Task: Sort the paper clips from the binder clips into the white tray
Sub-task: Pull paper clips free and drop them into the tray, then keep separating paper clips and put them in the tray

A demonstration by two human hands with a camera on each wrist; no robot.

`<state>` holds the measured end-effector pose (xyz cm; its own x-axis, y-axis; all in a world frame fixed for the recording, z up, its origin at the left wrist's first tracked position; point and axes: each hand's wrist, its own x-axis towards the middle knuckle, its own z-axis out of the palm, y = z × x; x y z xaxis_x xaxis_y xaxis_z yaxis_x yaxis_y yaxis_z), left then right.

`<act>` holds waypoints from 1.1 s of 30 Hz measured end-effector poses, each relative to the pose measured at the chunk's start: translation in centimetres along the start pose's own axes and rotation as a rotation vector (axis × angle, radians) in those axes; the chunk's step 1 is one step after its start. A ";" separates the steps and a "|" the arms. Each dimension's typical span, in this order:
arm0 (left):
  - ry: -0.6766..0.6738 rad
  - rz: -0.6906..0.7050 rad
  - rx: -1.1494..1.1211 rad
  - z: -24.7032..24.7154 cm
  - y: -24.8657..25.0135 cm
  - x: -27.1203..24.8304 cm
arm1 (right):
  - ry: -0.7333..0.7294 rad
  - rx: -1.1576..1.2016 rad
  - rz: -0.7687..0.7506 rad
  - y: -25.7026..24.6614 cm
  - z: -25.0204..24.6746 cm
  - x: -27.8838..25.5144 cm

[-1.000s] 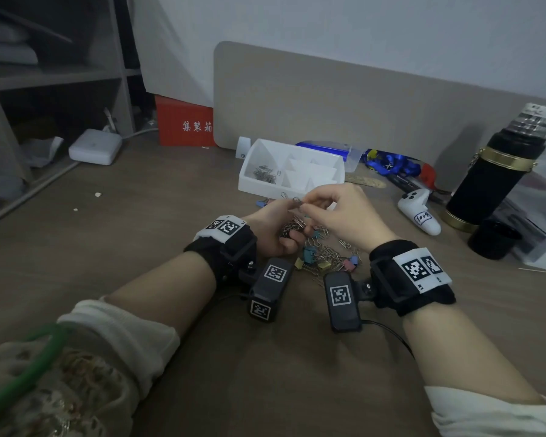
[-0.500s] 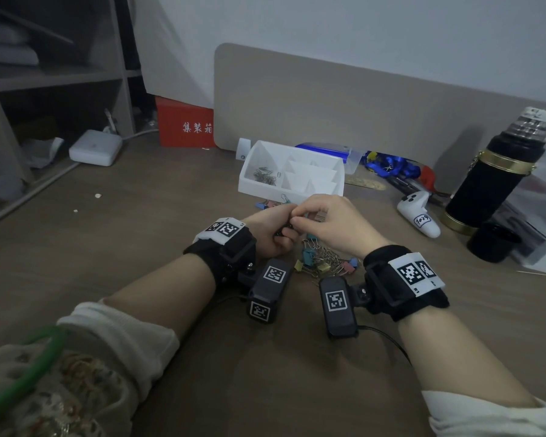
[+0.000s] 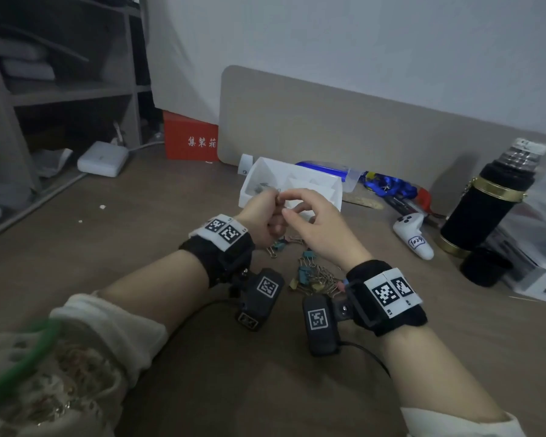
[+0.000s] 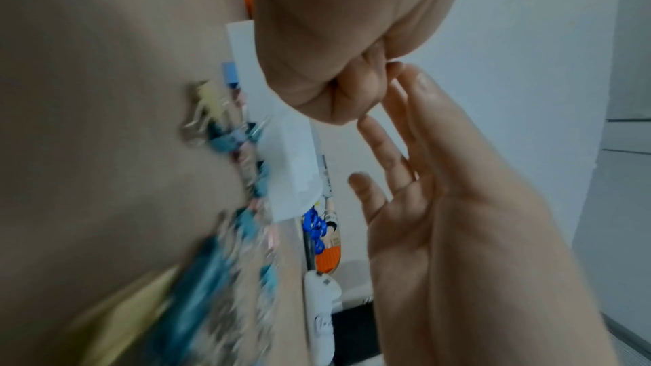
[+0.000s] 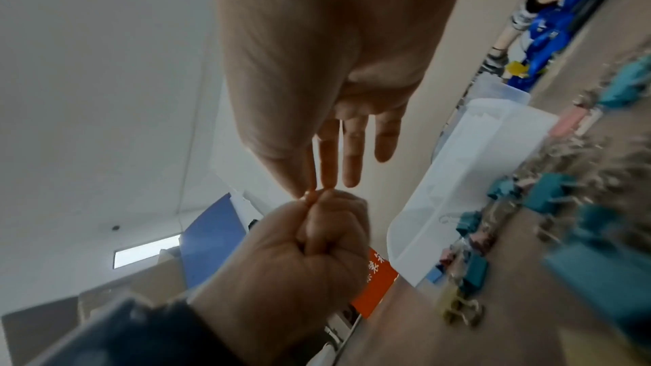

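Head view: both hands have lifted off the mixed clip pile point(image 3: 316, 279) since a second ago and now meet in the air just before the white tray point(image 3: 328, 184); the left hand point(image 3: 262, 222) is fisted, pinching what looks like a paper clip at its fingertips; the right hand point(image 3: 319, 228) touches it with thumb and forefinger, other fingers loose; likely a clip is heading for the tray, whose left compartment already holds some; a flask point(image 3: 486, 209), white controller point(image 3: 413, 234) and red box point(image 3: 191, 137) stand around. Left wrist view: blurred; curled left fingers point(image 4: 352, 88) meet straight right fingers point(image 4: 405, 110). Right wrist view: three right fingers hang straight; the clip itself cannot be made out; binder clips point(image 5: 549, 194) crowd the tray's near wall.
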<state>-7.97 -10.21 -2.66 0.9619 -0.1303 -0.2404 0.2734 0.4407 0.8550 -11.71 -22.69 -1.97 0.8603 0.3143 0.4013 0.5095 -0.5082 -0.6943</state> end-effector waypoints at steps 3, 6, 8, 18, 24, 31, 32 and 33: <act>0.027 0.063 0.006 0.3 2.9 0.7 | 0.008 -0.007 0.021 -0.8 -0.3 1.5; 0.015 0.076 0.051 0.6 5.2 1.9 | 0.002 0.023 0.068 -1.4 -0.7 3.6; 0.008 0.073 0.086 0.7 6.1 2.9 | 0.020 0.092 0.129 -1.7 -1.0 5.2; 0.047 0.035 0.283 0.0 7.7 9.5 | 0.031 0.751 0.528 0.5 -0.6 13.3; 0.103 0.045 0.349 -0.1 7.2 12.7 | 0.028 0.775 0.592 3.3 2.1 16.4; 0.174 0.084 0.397 -0.6 6.2 15.8 | -0.064 0.827 0.653 5.2 4.3 18.1; 0.159 0.072 0.392 -0.6 6.0 15.9 | -0.075 0.833 0.669 5.3 4.5 18.1; 0.141 0.054 0.379 -0.6 6.0 15.8 | -0.079 0.827 0.684 5.4 4.6 18.0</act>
<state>8.88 -9.09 -1.59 0.9733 0.0192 -0.2287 0.2265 0.0819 0.9706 6.48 -16.07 -1.22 0.9408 0.2351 -0.2443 -0.2724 0.0948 -0.9575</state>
